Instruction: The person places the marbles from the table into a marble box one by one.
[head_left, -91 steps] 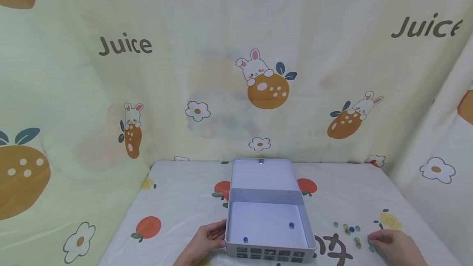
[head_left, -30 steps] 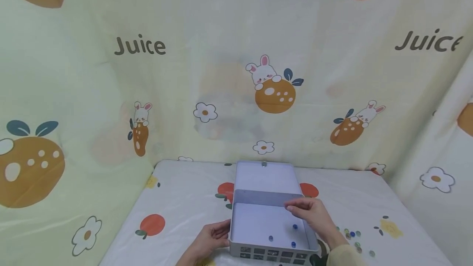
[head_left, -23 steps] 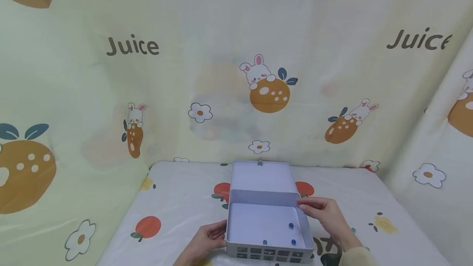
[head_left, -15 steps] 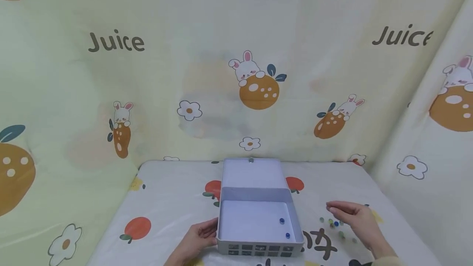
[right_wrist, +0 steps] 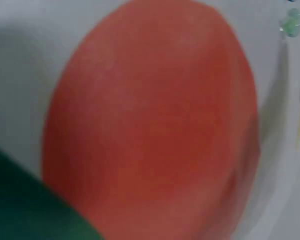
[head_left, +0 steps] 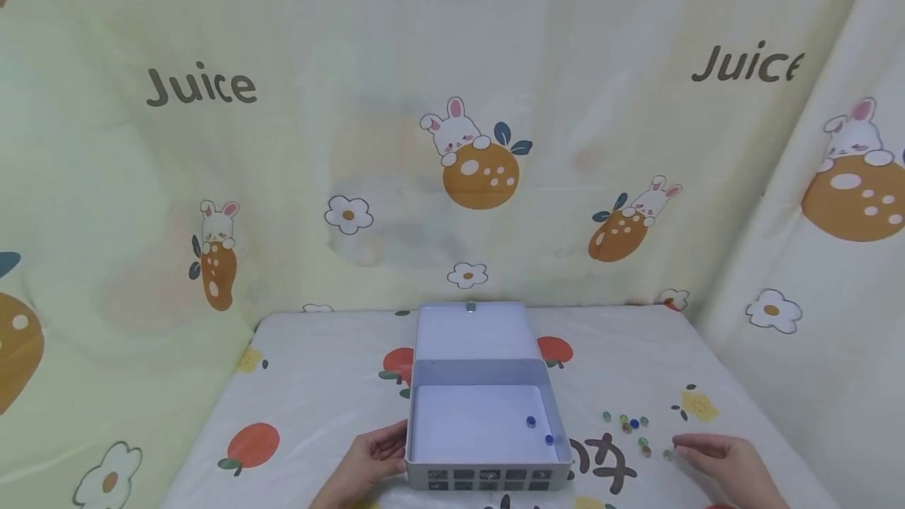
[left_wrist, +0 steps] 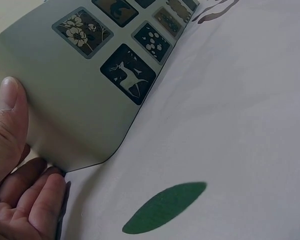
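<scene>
An open white tin box [head_left: 488,368] stands at the table's front middle, its lid lying flat behind it. Inside lie two blue marbles [head_left: 531,421] and a paler one by the right wall. My left hand [head_left: 385,446] grips the box's front left corner. In the left wrist view, its thumb [left_wrist: 10,117] presses the picture-panelled wall [left_wrist: 90,90] while the fingers [left_wrist: 37,207] curl below. My right hand [head_left: 689,446] lies low on the cloth with fingers stretched toward several loose marbles [head_left: 628,422], holding nothing that I can see.
A white cloth [head_left: 318,383] printed with oranges covers the table. A curtain [head_left: 452,140] with rabbits and "Juice" lettering closes in the back and both sides. The right wrist view is blurred, showing an orange print [right_wrist: 150,125] and a green marble [right_wrist: 291,22].
My right hand left the box, swung right and came down beside the loose marbles. One more marble lies in the box than 3 s ago. The left hand kept its grip.
</scene>
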`<action>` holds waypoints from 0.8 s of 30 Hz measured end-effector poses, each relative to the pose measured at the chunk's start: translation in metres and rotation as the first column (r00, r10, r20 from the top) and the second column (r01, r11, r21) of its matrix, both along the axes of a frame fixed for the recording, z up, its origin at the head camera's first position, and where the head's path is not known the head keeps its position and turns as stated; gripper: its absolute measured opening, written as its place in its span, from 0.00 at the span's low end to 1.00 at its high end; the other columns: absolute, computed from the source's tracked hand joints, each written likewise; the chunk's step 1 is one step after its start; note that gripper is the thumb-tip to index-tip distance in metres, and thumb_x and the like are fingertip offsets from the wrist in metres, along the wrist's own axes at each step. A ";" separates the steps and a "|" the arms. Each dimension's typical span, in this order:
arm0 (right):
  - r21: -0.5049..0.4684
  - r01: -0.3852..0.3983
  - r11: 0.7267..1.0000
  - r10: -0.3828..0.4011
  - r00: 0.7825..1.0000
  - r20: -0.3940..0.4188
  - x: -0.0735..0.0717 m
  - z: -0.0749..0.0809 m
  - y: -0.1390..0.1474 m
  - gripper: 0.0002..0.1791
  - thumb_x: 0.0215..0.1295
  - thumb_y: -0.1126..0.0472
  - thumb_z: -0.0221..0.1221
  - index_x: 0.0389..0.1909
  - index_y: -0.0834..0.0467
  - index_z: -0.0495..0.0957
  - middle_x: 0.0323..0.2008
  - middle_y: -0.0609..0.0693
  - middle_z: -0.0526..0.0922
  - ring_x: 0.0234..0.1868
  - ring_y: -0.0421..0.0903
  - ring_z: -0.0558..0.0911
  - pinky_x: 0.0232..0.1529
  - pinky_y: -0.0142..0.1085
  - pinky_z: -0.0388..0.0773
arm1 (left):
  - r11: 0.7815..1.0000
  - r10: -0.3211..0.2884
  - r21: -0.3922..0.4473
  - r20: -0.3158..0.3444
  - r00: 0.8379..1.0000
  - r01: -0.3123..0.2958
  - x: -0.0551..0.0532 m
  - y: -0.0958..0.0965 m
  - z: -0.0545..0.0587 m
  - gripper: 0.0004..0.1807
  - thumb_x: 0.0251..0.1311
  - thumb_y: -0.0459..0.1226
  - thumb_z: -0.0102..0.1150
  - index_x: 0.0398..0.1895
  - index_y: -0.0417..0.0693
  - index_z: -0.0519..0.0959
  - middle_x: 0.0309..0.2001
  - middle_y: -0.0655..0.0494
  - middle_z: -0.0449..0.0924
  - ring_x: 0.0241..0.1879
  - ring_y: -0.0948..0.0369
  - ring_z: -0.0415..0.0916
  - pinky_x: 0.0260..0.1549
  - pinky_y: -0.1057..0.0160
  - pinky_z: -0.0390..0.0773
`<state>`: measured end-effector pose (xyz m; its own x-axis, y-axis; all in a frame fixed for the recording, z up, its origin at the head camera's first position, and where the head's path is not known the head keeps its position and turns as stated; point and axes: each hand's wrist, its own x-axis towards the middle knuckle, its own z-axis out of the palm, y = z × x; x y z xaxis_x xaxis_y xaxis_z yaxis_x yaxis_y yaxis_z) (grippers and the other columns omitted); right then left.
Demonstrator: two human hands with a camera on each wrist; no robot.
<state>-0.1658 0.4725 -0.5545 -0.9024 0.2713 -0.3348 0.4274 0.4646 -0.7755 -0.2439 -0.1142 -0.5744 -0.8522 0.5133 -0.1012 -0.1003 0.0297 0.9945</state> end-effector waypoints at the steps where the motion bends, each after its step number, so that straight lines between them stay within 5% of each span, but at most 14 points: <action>1: -0.008 0.010 1.000 -0.010 1.000 0.021 -0.001 -0.003 0.000 0.33 0.54 0.44 0.74 0.55 0.60 0.84 0.52 0.56 0.89 0.60 0.61 0.81 0.45 0.47 0.87 | 1.000 0.001 -0.007 0.000 1.000 -0.001 0.000 0.000 0.000 0.43 0.61 0.33 0.70 0.74 0.25 0.59 0.73 0.27 0.62 0.73 0.42 0.67 0.65 0.64 0.79; 4: -0.008 0.010 1.000 -0.010 0.998 0.062 -0.003 -0.008 -0.003 0.33 0.52 0.42 0.75 0.55 0.58 0.85 0.52 0.55 0.89 0.62 0.64 0.78 0.45 0.46 0.84 | 1.000 0.005 -0.023 0.000 1.000 -0.005 0.000 0.001 -0.001 0.45 0.59 0.35 0.72 0.74 0.25 0.59 0.73 0.28 0.62 0.73 0.43 0.68 0.65 0.63 0.79; 11: 0.138 -0.069 0.988 0.067 0.998 0.019 -0.007 -0.007 -0.010 0.32 0.50 0.40 0.75 0.51 0.58 0.87 0.49 0.55 0.89 0.59 0.63 0.80 0.53 0.59 0.81 | 0.999 0.022 -0.030 0.035 0.999 -0.021 -0.001 0.002 -0.001 0.44 0.59 0.34 0.72 0.74 0.28 0.60 0.74 0.29 0.63 0.72 0.44 0.68 0.65 0.62 0.80; 24: 0.331 -0.118 0.936 0.129 0.992 -0.010 -0.012 -0.001 -0.034 0.16 0.56 0.52 0.73 0.42 0.56 0.89 0.43 0.55 0.91 0.50 0.58 0.85 0.48 0.58 0.83 | 1.000 0.023 -0.015 0.023 0.999 -0.022 -0.001 0.001 -0.002 0.42 0.59 0.31 0.71 0.74 0.26 0.60 0.73 0.29 0.64 0.72 0.43 0.68 0.65 0.62 0.79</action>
